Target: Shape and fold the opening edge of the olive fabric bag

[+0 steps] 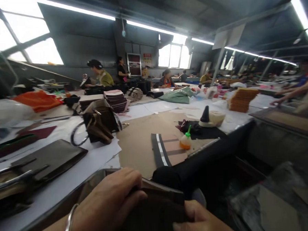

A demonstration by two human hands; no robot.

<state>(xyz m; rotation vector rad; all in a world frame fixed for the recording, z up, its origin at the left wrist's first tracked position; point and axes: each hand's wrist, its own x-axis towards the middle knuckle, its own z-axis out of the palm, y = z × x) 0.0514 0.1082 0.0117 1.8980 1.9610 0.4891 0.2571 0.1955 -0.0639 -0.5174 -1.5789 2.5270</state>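
Low in the view, my left hand [114, 197] is closed over the upper edge of a dark brown bag piece [159, 211], thumb on the near side. My right hand [200, 218] pinches the piece's right end between thumb and fingers. Its lower part runs out of the picture. Just beyond my hands, a dark strip with a white band [159, 148] lies on a tan sheet [137, 137]. A squeeze bottle [185, 141] with a green nozzle and orange liquid stands beside the strip.
An open brown bag [100, 120] stands left of centre, near stacked dark pieces [115, 101]. A flat dark bag [53, 158] lies at left. Black material [210, 154] covers the table edge at right. An orange-brown stack [242, 99] sits further back. Several people work behind.
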